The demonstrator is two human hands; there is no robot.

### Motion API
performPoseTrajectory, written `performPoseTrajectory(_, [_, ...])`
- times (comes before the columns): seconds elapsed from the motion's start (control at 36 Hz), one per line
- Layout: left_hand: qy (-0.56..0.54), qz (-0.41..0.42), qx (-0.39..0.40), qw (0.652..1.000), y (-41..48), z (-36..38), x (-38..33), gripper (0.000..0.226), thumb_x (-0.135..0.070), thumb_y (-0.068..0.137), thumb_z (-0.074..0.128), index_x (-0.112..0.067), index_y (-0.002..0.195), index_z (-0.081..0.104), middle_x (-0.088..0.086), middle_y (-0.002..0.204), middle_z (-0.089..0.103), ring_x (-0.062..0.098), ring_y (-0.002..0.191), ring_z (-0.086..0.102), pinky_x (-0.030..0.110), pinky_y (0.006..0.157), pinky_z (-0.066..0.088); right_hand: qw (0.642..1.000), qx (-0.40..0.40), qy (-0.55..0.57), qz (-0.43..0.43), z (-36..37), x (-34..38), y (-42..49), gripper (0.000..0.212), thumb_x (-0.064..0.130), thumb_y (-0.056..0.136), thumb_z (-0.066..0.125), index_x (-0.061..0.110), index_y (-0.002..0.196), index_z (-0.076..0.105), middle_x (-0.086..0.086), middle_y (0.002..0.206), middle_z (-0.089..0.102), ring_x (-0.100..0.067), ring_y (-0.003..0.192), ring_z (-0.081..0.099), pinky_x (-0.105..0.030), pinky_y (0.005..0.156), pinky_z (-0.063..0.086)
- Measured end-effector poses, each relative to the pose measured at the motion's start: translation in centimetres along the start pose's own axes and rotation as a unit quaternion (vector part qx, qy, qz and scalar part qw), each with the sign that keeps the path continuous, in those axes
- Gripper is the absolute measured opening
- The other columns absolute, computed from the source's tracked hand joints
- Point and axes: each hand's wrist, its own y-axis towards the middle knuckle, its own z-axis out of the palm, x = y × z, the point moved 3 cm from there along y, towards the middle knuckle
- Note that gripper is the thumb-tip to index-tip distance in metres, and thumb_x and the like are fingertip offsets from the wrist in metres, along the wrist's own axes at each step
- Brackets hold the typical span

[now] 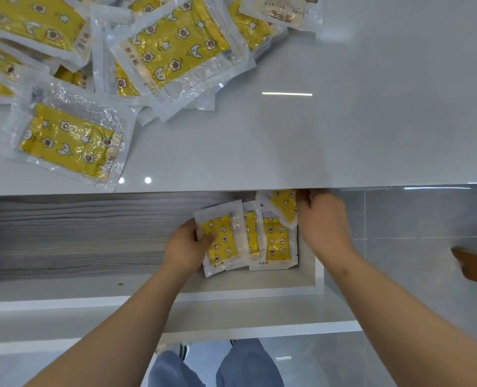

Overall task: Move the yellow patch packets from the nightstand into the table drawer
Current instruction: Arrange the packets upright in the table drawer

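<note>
the left hand (185,248) pinches a packet (220,237) at the drawer's (311,275) right end, right hand (322,219) grip unclear; better lay it flat beside the others.

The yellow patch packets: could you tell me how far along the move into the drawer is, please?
Early on. A few packets already lie in the right end of the open drawer. The left hand is setting one packet down there, and the right hand is at another near the back. A large pile remains on the top surface.
</note>
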Motion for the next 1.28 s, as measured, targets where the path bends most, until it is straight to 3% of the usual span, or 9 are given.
performPoseTrajectory(0.14, [0.141, 0.003, -0.037, 0.989, 0.3, 1.4, -0.4, 0.059, -0.025, 0.084, 0.065, -0.012, 0.134, 0.036, 0.015, 0.127, 0.045, 0.034, 0.113, 0.050, 0.038, 0.084, 0.046, 0.999, 0.008, 0.041, 0.001, 0.2, 0.3, -0.4, 0.031, 0.020, 0.098, 0.038, 0.020, 0.067, 0.039, 0.002, 0.067, 0.043, -0.020, 0.063, 0.043, -0.030, 0.059, 0.034])
performPoseTrajectory(0.22, [0.135, 0.018, -0.051, 0.989, -0.2, 1.7, -0.5, 0.077, -0.023, 0.080, 0.069, -0.021, 0.142, 0.024, 0.016, 0.134, 0.033, 0.036, 0.118, 0.043, 0.043, 0.093, 0.045, 0.996, 0.069, 0.061, 0.012, 0.9, 0.7, -0.4, 0.017, 0.022, 0.098, 0.040, 0.012, 0.105, 0.053, -0.003, 0.082, 0.054, -0.025, 0.077, 0.053, -0.029, 0.064, 0.040])
performPoseTrajectory(0.36, [-0.047, 0.066, -0.159, 0.984, -0.5, -1.8, -0.5, 0.056, -0.020, 0.090, 0.057, -0.021, 0.141, 0.032, 0.015, 0.134, 0.038, 0.033, 0.117, 0.046, 0.038, 0.095, 0.040, 0.980, 0.178, 0.084, 0.032, 3.6, 1.3, -0.4, 0.011, 0.023, 0.095, 0.050, 0.017, 0.090, 0.058, -0.001, 0.071, 0.055, -0.016, 0.067, 0.054, -0.024, 0.062, 0.042])
performPoseTrajectory(0.47, [-0.248, 0.047, 0.012, 0.967, -0.7, -3.4, -0.9, 0.036, -0.016, 0.095, 0.048, -0.034, 0.125, 0.038, 0.004, 0.111, 0.056, 0.016, 0.094, 0.057, 0.023, 0.071, 0.049, 0.956, 0.268, 0.116, 0.043, 7.7, 1.9, -0.8, 0.020, 0.018, 0.093, 0.054, 0.012, 0.110, 0.061, -0.003, 0.091, 0.066, -0.015, 0.080, 0.059, -0.027, 0.073, 0.049])
performPoseTrajectory(0.53, [-0.143, 0.085, 0.058, 0.984, -0.5, -3.9, -0.6, 0.048, -0.011, 0.092, 0.053, -0.041, 0.125, 0.034, -0.005, 0.094, 0.059, 0.006, 0.082, 0.056, 0.013, 0.065, 0.047, 0.954, 0.289, 0.078, 0.021, 9.3, 2.3, -1.1, 0.026, 0.013, 0.093, 0.051, 0.008, 0.117, 0.058, -0.001, 0.084, 0.061, -0.014, 0.074, 0.055, -0.025, 0.066, 0.044])
performPoseTrajectory(0.64, [0.072, 0.127, 0.012, 0.989, 1.0, -4.1, 0.7, 0.055, -0.005, 0.090, 0.049, -0.039, 0.133, 0.041, 0.004, 0.078, 0.055, 0.018, 0.070, 0.052, 0.026, 0.060, 0.042, 0.977, 0.209, -0.041, -0.033, 10.0, 1.9, -1.1, 0.036, 0.015, 0.093, 0.050, 0.018, 0.129, 0.051, -0.008, 0.122, 0.058, -0.023, 0.108, 0.056, -0.024, 0.080, 0.043])
performPoseTrajectory(0.72, [0.154, 0.110, 0.002, 0.982, 1.9, -3.5, 1.0, 0.054, -0.006, 0.092, 0.042, -0.032, 0.139, 0.037, 0.016, 0.100, 0.060, 0.024, 0.080, 0.051, 0.030, 0.070, 0.042, 0.964, 0.110, -0.211, -0.120, 8.8, 1.5, -0.8, 0.043, 0.022, 0.094, 0.046, 0.025, 0.137, 0.040, 0.000, 0.141, 0.041, -0.022, 0.130, 0.036, -0.029, 0.099, 0.035])
performPoseTrajectory(0.92, [0.387, 0.113, -0.072, 0.912, 1.1, -1.4, -0.7, 0.066, -0.026, 0.088, 0.050, -0.034, 0.143, 0.015, 0.008, 0.146, 0.020, 0.032, 0.130, 0.030, 0.040, 0.097, 0.035, 0.913, 0.178, -0.338, -0.142, 7.5, 0.2, 0.1, 0.054, 0.028, 0.094, 0.046, 0.029, 0.144, 0.025, 0.000, 0.146, 0.027, -0.025, 0.136, 0.024, -0.040, 0.111, 0.023])
performPoseTrajectory(1.28, [0.242, 0.124, -0.014, 0.962, 1.3, 0.3, -0.4, 0.062, -0.020, 0.087, 0.062, -0.033, 0.139, 0.030, 0.009, 0.137, 0.023, 0.031, 0.120, 0.040, 0.037, 0.090, 0.046, 0.916, 0.184, -0.335, -0.123, 7.4, -1.1, -0.6, 0.058, 0.033, 0.094, 0.047, 0.032, 0.146, 0.021, 0.002, 0.150, 0.019, -0.026, 0.137, 0.019, -0.040, 0.107, 0.029])
